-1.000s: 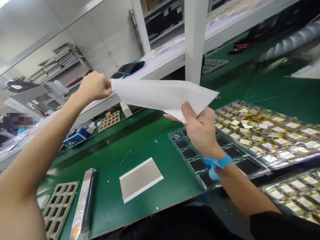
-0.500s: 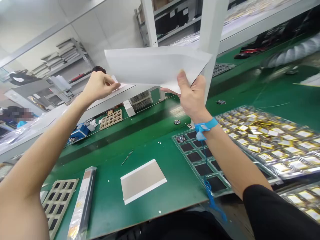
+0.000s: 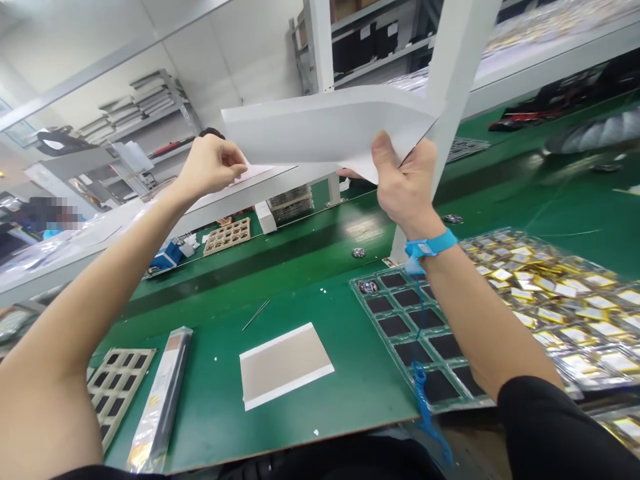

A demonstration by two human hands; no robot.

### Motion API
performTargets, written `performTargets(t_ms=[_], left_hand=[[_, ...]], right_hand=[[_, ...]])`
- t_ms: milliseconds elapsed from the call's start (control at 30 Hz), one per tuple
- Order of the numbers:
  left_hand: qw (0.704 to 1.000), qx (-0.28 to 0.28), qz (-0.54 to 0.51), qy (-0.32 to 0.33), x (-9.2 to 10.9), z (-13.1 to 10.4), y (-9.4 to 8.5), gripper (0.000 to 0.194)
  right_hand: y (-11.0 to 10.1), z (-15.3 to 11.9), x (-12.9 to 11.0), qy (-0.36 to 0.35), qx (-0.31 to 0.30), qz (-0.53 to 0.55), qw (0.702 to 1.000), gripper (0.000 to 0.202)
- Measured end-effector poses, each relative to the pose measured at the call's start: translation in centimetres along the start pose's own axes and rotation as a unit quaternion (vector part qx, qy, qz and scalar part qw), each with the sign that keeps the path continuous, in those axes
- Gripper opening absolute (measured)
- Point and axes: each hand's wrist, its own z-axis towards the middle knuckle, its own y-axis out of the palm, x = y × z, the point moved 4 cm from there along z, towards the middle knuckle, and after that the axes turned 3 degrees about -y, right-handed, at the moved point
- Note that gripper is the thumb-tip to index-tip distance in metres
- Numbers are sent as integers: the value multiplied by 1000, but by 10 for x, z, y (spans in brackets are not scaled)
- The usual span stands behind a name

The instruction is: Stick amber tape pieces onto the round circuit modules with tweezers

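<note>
A large white sheet (image 3: 320, 130), bent into a curve, is held up in the air. My right hand (image 3: 407, 177), with a blue strap (image 3: 433, 245) at the wrist, grips its right end between thumb and fingers. At the sheet's lower left corner my left hand (image 3: 220, 163) is closed in a pinch, beside a pinkish-white piece (image 3: 263, 172) on the raised shelf. Whether its fingertips hold the sheet's edge or that piece is hard to see. Below, a beige rectangle with white borders (image 3: 286, 367) lies on the green table.
On the right are a clear tray with dark squares (image 3: 393, 327) and many yellow-edged parts (image 3: 565, 293). To the left lie a wrapped long pack (image 3: 163, 400) and a beige tray (image 3: 120, 390). Tweezers (image 3: 256, 315) rest mid-table. A white post (image 3: 465, 80) stands behind my right hand.
The view has shifted slightly. The sheet and both hands appear a little further right, and the sheet's upper edge arches more. Both hands keep their closed shape.
</note>
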Motion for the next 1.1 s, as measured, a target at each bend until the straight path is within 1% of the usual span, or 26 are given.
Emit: performTargets(t_ms=[67, 167, 233, 333, 433, 500, 533, 600, 667, 733, 867, 967, 1100], left_hand=[[1000, 11, -24, 4, -2, -3, 0, 9], [999, 35, -26, -2, -7, -6, -2, 7], [999, 46, -26, -10, -10, -7, -3, 7], [998, 49, -32, -24, -12, -8, 0, 9], [997, 65, -17, -30, -12, -7, 2, 16], [996, 92, 7, -12, -10, -8, 1, 22], [994, 107, 16, 4, -9, -8, 0, 22], [990, 135, 19, 32, -7, -10, -2, 17], [988, 147, 7, 48, -7, -12, -3, 10], [988, 145, -6, 52, -7, -13, -4, 9], [990, 123, -61, 39, -8, -14, -2, 8], [987, 93, -128, 9, -11, -15, -1, 13], [980, 77, -185, -2, -13, -16, -2, 19]], right_hand=[[0, 5, -7, -8, -2, -5, 1000, 55], [-2, 11, -17, -22, -14, -7, 1000, 48], [-5, 15, -21, -38, -19, -10, 999, 47], [-9, 15, -24, -60, -32, -20, 997, 49], [-9, 9, -22, -78, -43, -33, 995, 44], [-9, 5, -20, -87, -43, -44, 994, 40], [-9, 4, -19, -94, -49, -56, 993, 39], [-7, 3, -19, -116, -74, -93, 986, 43], [-6, 4, -22, -146, -98, -130, 976, 48], [-5, 6, -28, -176, -102, -151, 968, 49], [0, 6, -38, -220, -88, -151, 960, 40], [2, 6, -37, -230, -94, -145, 958, 38], [1, 8, -36, -235, -118, -159, 952, 39]])
